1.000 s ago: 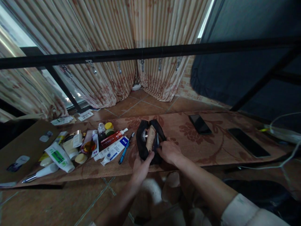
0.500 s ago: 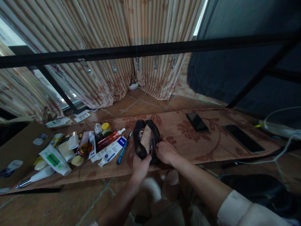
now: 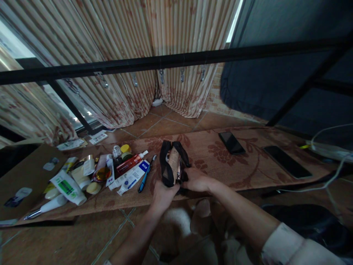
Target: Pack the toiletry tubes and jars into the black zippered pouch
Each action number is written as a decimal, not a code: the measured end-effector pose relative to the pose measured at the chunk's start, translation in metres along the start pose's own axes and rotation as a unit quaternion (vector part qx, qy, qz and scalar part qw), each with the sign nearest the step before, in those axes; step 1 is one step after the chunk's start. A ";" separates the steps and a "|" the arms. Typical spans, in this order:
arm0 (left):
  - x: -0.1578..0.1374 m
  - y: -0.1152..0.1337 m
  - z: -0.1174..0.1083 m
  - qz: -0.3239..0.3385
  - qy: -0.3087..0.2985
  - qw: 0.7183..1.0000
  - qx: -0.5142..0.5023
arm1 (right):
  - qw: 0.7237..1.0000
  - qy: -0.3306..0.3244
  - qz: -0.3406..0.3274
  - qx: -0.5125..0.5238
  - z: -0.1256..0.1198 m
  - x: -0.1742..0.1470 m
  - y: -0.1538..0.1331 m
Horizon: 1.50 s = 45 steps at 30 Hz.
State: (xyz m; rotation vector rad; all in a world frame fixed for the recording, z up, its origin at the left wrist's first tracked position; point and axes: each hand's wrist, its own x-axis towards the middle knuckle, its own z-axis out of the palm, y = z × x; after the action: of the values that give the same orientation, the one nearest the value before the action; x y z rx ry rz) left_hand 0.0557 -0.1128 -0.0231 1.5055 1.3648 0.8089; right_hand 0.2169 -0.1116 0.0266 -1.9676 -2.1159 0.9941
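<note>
A small black mesh pouch (image 3: 166, 156) stands with its mouth open on the patterned cloth, and a beige cylindrical item (image 3: 173, 162) lies inside it. My left hand (image 3: 164, 193) grips the near left edge of the pouch, thumb over the rim. On the other side my right hand (image 3: 197, 179) pinches its near right edge. Other small things in the pouch are too dark to make out. A blue and black toothbrush (image 3: 145, 176) lies just left of the pouch, beside a white and blue toothpaste tube (image 3: 135, 176).
Further left are a red spray bottle (image 3: 129, 163), a white and green tube (image 3: 68, 187), several jars and a cardboard box (image 3: 27, 180). Two phones lie at right, one nearer (image 3: 232, 142), one farther (image 3: 287, 162). A black rail (image 3: 176, 59) crosses beyond the cloth-covered surface (image 3: 201, 136).
The pouch's opening has narrowed a little as its sides drew in around the beige item. Both hands keep hold of it. The view has shifted slightly.
</note>
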 end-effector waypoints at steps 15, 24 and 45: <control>-0.005 0.006 -0.004 -0.003 -0.018 1.000 0.024 | 0.988 0.113 0.085 -0.066 0.000 -0.008 -0.009; -0.001 0.006 -0.006 0.079 0.064 0.994 0.052 | 0.980 0.154 0.107 -0.065 -0.010 -0.012 -0.001; -0.002 0.005 -0.006 0.082 0.066 0.994 0.018 | 0.978 0.153 0.111 -0.091 -0.010 -0.012 0.001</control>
State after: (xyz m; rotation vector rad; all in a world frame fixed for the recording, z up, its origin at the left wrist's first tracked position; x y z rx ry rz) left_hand 0.0518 -0.1138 -0.0162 1.6312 1.3701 1.0065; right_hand 0.2249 -0.1183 0.0382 -2.3091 -1.9073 0.4890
